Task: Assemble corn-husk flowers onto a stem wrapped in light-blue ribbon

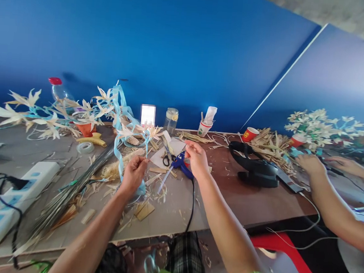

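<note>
The left hand [134, 172] pinched a stem [147, 152] whose pale flower [153, 134] seemed finished, though nearby blue ribbon [117, 100] seemed left loose; whether the right hand [197, 158] held anything, I couldn't tell

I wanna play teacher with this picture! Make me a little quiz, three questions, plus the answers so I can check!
1. True or false: the blue glue gun with a black cord lies nearer the right hand than the left hand.

2. The left hand pinches: A) a red paper cup; B) the thin stem of a pale, pointy-petalled flower; C) a clear jar.

3. Fill in: the black-handled scissors lie ___ the hands.

Key: 1 true; 2 B; 3 between.
</note>
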{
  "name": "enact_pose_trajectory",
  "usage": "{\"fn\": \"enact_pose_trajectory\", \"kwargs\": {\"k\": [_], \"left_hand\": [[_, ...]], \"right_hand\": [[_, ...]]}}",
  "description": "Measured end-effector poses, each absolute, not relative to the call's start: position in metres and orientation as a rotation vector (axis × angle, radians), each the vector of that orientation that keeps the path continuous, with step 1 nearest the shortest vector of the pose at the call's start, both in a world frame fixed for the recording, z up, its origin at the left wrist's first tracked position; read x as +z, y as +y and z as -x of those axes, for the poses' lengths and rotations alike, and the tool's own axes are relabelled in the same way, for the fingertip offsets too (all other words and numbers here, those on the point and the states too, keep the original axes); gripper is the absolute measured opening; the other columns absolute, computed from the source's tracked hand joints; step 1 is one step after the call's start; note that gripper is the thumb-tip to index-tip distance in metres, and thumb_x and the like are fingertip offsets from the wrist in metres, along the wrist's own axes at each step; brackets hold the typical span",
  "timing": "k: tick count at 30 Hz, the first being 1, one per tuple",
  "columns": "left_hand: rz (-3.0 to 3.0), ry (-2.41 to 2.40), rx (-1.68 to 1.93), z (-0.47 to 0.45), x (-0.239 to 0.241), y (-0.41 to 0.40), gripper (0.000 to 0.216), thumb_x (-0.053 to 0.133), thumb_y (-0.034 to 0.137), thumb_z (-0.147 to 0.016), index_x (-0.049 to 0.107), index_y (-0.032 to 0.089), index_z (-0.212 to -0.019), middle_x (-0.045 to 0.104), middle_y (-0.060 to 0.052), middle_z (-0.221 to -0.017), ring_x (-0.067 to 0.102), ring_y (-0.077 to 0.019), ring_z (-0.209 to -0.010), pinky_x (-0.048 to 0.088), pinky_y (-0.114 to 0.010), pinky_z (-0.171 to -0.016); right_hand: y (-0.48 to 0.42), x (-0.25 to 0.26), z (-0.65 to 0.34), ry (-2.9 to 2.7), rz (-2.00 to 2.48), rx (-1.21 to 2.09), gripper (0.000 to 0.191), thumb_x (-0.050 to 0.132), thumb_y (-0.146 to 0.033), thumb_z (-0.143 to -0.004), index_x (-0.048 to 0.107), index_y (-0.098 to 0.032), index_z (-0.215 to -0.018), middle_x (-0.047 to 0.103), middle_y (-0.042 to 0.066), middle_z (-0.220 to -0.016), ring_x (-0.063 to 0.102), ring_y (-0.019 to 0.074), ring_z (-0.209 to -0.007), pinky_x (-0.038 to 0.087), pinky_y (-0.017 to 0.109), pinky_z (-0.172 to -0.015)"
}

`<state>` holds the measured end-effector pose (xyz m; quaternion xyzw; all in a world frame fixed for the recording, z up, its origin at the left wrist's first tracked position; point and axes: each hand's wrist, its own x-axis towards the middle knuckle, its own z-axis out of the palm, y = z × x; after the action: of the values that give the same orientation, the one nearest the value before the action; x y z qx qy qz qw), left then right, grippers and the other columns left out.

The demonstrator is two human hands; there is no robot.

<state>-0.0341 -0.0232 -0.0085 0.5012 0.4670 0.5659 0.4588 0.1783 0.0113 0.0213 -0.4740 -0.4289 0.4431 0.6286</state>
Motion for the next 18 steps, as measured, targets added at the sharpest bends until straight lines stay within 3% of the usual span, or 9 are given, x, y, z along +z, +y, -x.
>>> {"fn": "enact_pose_trajectory", "kwargs": {"k": [5, 9, 13, 18], "left_hand": [[-1.255, 1.171, 1.37, 0.035, -0.01, -0.023, 0.021, 0.059, 0.037, -0.076, 0.052, 0.018, -0.072, 0.038, 0.007, -0.048, 0.03, -0.0071, -0.044, 0.023, -0.02, -0.044], [-1.285, 1.192, 1.355, 0.035, -0.014, -0.023, 0.022, 0.057, 0.038, -0.077, 0.053, 0.017, -0.072, 0.038, 0.006, -0.051, 0.032, -0.0079, -0.047, 0.024, -0.021, -0.045], [-1.291, 1.159, 1.351, 0.036, -0.02, -0.021, 0.025, 0.057, 0.041, -0.077, 0.053, 0.017, -0.071, 0.038, 0.006, -0.051, 0.032, -0.0082, -0.048, 0.025, -0.021, -0.047], [-1.315, 1.149, 1.336, 0.036, -0.02, -0.021, 0.029, 0.054, 0.044, -0.08, 0.05, 0.017, -0.071, 0.036, 0.007, -0.052, 0.031, -0.0082, -0.049, 0.025, -0.021, -0.048]], "right_hand": [[0.067, 0.037, -0.186, -1.159, 1.436, 0.755, 0.022, 0.053, -0.029, -0.077, 0.066, -0.019, -0.092, 0.057, -0.001, -0.065, 0.047, 0.0107, -0.053, 0.036, 0.025, -0.055], [0.116, 0.036, -0.183, -1.119, 1.706, 0.86, 0.012, 0.058, -0.025, -0.076, 0.066, -0.016, -0.078, 0.054, 0.001, -0.055, 0.046, 0.0118, -0.05, 0.032, 0.024, -0.05], [0.148, 0.025, -0.169, -1.087, 1.79, 0.961, 0.018, 0.06, -0.028, -0.077, 0.06, -0.015, -0.064, 0.047, 0.0, -0.046, 0.04, 0.0107, -0.042, 0.027, 0.024, -0.044], [0.163, 0.011, -0.146, -1.145, 1.669, 0.982, 0.022, 0.066, -0.035, -0.073, 0.056, -0.018, -0.063, 0.044, -0.003, -0.047, 0.04, 0.0105, -0.042, 0.026, 0.023, -0.042]]}}
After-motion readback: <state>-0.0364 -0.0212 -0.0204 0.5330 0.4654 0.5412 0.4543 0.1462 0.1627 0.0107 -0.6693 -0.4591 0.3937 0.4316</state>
